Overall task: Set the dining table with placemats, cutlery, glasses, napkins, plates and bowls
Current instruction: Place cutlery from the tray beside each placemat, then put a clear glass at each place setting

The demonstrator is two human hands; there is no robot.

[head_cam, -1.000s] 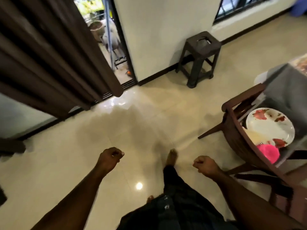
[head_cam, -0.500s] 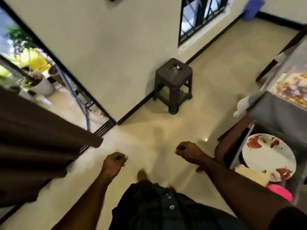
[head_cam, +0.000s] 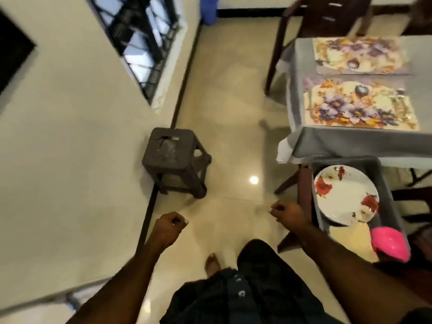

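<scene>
Left hand (head_cam: 168,226): curled into a loose fist, holding nothing, well away from the tableware.
Right hand (head_cam: 288,213): fingers folded in, empty, just beside the grey bin (head_cam: 383,181) on its right.
Plates (head_cam: 346,195): flowered, stacked in the bin, leaning; a pink bowl (head_cam: 389,242) lies nearer the body than the hand.
Placemats (head_cam: 357,106): two already on the bench (head_cam: 350,139), ahead and right of the right hand.
Risk: reaching one-handed for the tilted stack may let the plates slide.
Risk: the stool (head_cam: 174,157), ahead of the left hand, may trip a bare foot.

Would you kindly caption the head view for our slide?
Empty-handed person walks toward table bearing two floral placemats; plates wait in a grey bin.
</scene>
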